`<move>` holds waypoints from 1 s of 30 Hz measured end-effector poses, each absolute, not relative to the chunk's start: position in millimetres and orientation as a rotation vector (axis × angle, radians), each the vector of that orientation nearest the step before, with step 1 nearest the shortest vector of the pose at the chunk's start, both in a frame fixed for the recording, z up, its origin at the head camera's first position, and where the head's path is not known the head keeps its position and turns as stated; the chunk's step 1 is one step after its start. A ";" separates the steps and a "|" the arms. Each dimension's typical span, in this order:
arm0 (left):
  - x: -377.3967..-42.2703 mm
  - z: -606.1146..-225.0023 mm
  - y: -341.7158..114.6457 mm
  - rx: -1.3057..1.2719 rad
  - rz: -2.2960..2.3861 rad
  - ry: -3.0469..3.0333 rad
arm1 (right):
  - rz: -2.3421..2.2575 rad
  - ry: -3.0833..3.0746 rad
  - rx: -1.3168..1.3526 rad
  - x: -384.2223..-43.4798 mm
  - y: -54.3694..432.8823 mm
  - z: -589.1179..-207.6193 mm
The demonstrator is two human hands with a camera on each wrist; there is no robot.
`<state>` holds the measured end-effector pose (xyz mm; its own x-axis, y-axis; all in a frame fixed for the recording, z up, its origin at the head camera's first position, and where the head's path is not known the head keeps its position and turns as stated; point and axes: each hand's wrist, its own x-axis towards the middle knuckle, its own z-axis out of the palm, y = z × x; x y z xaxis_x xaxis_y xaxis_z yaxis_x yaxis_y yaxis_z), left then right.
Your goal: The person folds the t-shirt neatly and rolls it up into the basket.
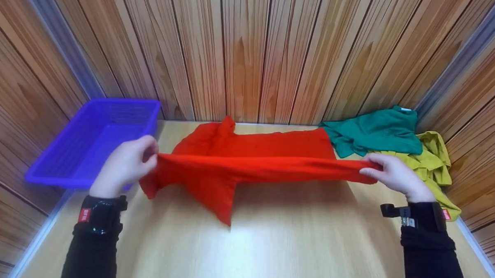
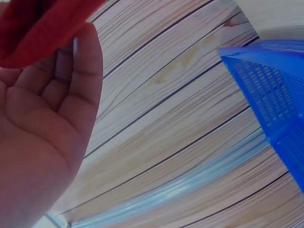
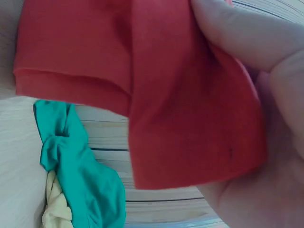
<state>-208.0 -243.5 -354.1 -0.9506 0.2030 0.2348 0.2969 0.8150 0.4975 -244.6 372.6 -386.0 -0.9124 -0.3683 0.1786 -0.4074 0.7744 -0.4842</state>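
Note:
A red T-shirt (image 1: 280, 145) lies partly on the table, its near side lifted and stretched level between both hands. At the left end, my left hand (image 1: 127, 161) pinches the cloth near the shoulder, and a sleeve hangs below the taut edge. My right hand (image 1: 396, 175) pinches the other end at the hem, thumb on top. In the right wrist view the red cloth (image 3: 194, 104) droops from between thumb and fingers. From the left wrist view, a red fold (image 2: 52, 33) sits above the curled fingers of that hand.
A purple plastic basket (image 1: 93, 102) stands at the left, close to the left hand. At the back right lie a green garment (image 1: 379, 129) and a yellow garment (image 1: 432, 162), partly overlapping. Wood-patterned walls (image 1: 250, 57) enclose the table (image 1: 251, 254) at the back and sides.

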 end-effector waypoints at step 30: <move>-226.3 -489.1 -144.2 -0.870 -0.337 -3.094 | 0.552 -2.942 0.573 -284.3 335.0 -463.8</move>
